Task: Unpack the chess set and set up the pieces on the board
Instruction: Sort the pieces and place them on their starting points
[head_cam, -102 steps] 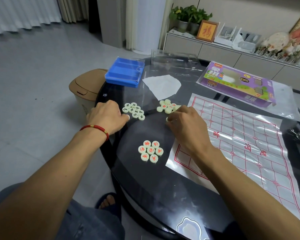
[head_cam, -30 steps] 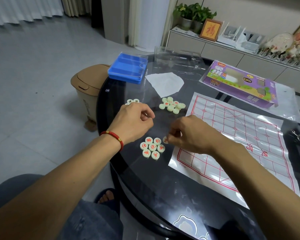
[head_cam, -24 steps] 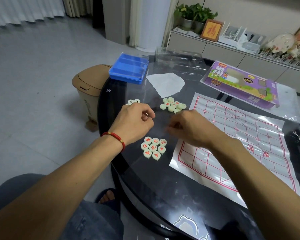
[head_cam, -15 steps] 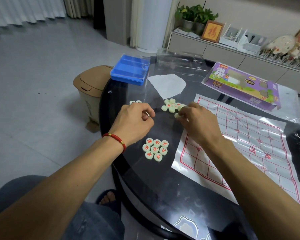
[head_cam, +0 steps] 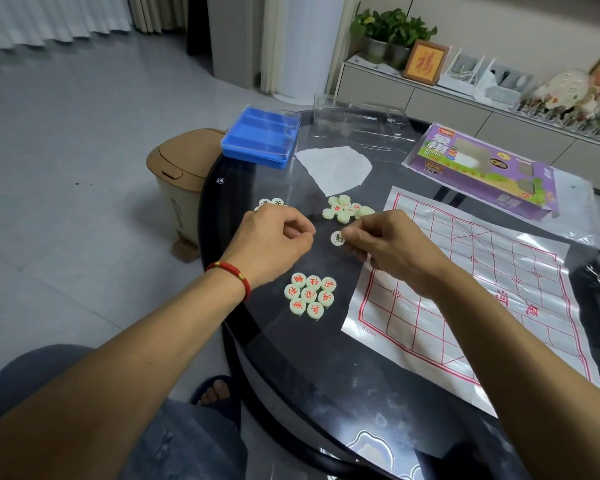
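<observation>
One black-marked piece (head_cam: 337, 238) face up, pinched in right hand (head_cam: 388, 252) fingers, left hand (head_cam: 274, 247) fingers curled, grip unclear.

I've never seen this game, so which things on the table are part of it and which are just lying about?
Part of the game:
- black-lettered piece pinched in the right hand
- red-lettered pieces
- unsorted pile
- board sheet
- blue case
- purple box

Lying about:
- white paper
- bin
- potted plant
</observation>
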`<move>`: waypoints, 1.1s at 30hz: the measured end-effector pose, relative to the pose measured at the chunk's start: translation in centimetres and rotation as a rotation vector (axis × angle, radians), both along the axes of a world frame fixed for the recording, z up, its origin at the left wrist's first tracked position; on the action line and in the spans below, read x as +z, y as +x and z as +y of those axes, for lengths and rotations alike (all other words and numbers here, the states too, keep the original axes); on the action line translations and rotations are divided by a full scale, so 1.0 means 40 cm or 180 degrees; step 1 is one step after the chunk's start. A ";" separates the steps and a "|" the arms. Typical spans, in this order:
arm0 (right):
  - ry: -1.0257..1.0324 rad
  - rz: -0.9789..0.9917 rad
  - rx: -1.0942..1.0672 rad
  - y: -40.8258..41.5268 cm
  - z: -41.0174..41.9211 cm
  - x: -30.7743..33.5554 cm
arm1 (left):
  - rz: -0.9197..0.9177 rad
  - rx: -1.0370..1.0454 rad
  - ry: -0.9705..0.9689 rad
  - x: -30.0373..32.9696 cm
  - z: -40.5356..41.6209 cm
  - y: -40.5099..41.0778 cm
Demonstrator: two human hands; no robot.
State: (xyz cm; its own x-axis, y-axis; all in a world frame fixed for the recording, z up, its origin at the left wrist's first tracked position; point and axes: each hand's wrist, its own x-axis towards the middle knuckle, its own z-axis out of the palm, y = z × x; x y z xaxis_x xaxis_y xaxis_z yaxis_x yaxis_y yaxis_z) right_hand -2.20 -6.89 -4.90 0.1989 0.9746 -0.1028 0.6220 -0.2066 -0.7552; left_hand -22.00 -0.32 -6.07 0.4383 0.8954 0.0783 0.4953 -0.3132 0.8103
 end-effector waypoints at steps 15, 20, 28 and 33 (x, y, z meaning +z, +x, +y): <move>0.0563 -0.1851 -0.0529 0.020 0.054 -0.065 | 0.1025 0.0419 0.0537 -0.006 0.057 -0.048; 0.0706 -0.2413 -0.0375 0.001 0.098 -0.074 | 0.1293 0.0460 0.0634 -0.012 0.058 -0.036; 0.0764 -0.2636 -0.0407 0.008 0.110 -0.084 | 0.1383 0.0589 0.0820 -0.024 0.081 -0.021; 0.0862 0.0334 -0.0870 -0.012 0.053 -0.039 | 0.0781 0.0675 0.0937 -0.006 0.065 -0.018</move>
State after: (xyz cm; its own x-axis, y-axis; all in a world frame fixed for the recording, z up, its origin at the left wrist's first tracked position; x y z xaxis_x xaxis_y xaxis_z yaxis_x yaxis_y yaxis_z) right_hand -2.67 -4.77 -6.45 0.4568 0.8818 0.1171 0.4883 -0.1385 -0.8616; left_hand -22.71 2.28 -6.31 0.2846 0.9227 0.2601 0.7403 -0.3839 0.5519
